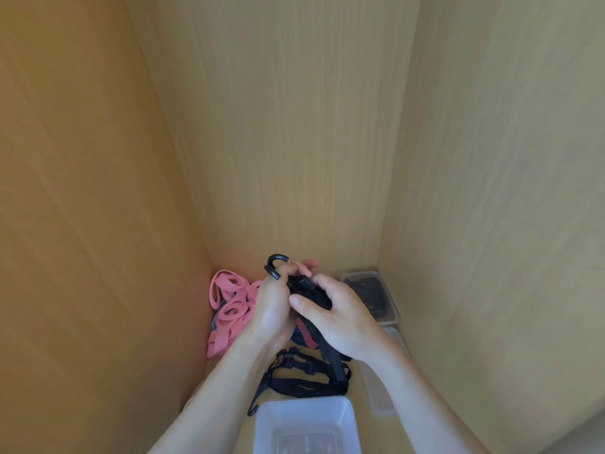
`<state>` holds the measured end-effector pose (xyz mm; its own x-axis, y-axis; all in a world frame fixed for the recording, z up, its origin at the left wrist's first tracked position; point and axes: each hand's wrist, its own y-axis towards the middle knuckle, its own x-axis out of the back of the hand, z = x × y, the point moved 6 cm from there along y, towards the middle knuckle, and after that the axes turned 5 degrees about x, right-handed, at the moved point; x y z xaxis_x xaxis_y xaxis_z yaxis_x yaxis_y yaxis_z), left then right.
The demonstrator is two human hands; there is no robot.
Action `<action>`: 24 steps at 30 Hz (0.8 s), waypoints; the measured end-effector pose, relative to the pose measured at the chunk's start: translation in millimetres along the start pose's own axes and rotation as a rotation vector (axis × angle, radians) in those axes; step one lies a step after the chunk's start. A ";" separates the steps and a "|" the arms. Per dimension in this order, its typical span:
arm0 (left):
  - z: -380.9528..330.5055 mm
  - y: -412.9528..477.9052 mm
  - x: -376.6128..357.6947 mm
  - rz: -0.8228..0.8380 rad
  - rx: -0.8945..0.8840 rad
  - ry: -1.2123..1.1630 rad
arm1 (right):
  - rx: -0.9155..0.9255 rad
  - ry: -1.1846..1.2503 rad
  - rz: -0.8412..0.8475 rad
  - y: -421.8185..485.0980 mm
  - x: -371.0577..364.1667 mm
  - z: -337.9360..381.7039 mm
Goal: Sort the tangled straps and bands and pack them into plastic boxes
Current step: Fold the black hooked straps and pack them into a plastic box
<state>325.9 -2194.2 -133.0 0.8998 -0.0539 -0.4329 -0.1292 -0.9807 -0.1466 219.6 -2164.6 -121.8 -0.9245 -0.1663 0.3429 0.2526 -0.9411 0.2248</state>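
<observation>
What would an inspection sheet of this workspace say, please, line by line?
Surface: wooden shelf floor, light brown.
Job's things: pink bands piled at the left wall; black hooked strap held up; red-striped strap beneath it; black buckled straps lying on the floor; near clear box, looks empty; far clear box, holding dark items.
Clutter: flat clear piece by the right wall, perhaps a lid.
Hands: left hand and right hand both grip the black hooked strap.
Cables: nothing seen.
Surroundings: wooden panels on the left, back and right.
</observation>
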 end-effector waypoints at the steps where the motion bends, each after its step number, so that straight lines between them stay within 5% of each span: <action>1: 0.4 0.6 1.2 -0.014 0.003 0.008 | 0.011 -0.002 0.022 -0.2 -0.6 -0.6; 6: 0.8 0.2 6.6 0.064 0.074 0.114 | -0.021 0.030 0.061 0.2 -2.9 -2.1; 14: -33.0 -4.4 36.4 0.283 0.080 0.595 | -0.105 0.090 0.276 -3.5 0.9 -11.6; 24: -42.9 -7.9 31.2 0.392 0.121 0.684 | -0.172 0.195 0.282 -5.4 13.5 -21.4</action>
<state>372.9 -2196.2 -107.2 0.8306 -0.5322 0.1638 -0.4980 -0.8416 -0.2092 199.6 -2168.1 -137.9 -0.8665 -0.4632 0.1862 0.4688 -0.8832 -0.0154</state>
